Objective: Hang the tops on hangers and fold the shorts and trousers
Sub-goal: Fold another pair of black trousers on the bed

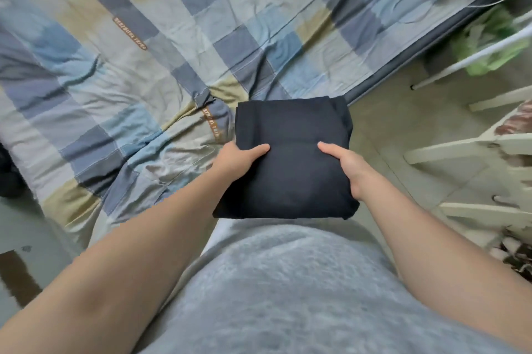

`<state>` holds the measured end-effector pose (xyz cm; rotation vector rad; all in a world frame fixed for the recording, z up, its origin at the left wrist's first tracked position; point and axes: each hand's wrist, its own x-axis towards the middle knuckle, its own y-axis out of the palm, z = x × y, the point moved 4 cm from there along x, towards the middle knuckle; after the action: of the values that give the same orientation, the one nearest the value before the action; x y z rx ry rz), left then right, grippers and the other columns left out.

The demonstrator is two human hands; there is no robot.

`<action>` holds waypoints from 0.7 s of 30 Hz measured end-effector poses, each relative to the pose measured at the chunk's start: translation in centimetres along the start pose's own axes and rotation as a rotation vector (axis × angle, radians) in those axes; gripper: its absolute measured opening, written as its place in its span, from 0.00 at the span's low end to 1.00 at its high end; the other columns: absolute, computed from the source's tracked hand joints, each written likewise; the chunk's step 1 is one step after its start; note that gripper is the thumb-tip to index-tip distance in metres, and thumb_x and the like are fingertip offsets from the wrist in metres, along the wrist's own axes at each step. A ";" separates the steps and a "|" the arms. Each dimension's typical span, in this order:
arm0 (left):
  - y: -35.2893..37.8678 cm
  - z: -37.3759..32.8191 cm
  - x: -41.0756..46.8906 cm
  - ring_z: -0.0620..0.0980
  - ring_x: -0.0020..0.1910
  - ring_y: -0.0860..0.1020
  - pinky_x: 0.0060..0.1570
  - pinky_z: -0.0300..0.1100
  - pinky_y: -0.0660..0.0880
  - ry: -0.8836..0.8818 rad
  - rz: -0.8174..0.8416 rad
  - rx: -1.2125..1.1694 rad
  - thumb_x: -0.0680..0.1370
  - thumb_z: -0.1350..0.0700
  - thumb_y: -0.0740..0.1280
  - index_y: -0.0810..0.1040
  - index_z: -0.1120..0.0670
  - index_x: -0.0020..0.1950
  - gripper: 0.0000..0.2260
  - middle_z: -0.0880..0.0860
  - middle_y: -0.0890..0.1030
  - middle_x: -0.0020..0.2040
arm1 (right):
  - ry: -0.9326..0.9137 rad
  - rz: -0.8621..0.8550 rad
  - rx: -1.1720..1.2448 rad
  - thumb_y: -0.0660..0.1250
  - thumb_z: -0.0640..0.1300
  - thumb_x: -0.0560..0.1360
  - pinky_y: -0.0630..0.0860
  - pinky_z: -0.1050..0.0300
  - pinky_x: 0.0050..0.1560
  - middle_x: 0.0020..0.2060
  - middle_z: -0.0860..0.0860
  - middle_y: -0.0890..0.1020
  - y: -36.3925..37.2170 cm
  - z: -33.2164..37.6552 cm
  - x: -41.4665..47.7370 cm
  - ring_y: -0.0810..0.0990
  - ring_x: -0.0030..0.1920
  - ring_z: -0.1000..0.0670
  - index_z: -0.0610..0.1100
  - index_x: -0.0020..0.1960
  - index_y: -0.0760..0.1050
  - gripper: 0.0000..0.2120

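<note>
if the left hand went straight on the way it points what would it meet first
Probably the checked quilt near its corner, since the left hand grips the folded dark garment; depth unclear.

The person wears a light grey top [288, 296] of soft, fuzzy, faintly mottled fabric over the torso. A narrow white strip [215, 237] shows along its edge on the left. Both forearms [161, 227] are bare down to the left hand [236, 158] and right hand [349, 171].
</note>
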<state>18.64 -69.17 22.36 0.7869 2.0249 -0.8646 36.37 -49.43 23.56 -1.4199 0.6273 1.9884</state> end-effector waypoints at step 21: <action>46.0 -34.5 -26.8 0.34 0.51 0.80 0.46 0.31 0.74 1.055 0.311 0.350 0.64 0.31 0.71 0.75 0.41 0.63 0.30 0.36 0.82 0.53 | -0.841 -0.520 0.672 0.80 0.47 0.64 0.81 0.53 0.45 0.51 0.51 0.87 -48.9 -1.9 -28.3 0.86 0.50 0.49 0.49 0.54 0.84 0.18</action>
<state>52.80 -21.66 46.90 2.0123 2.5060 -0.6752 79.16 -22.15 48.42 -0.2400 0.4043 1.5229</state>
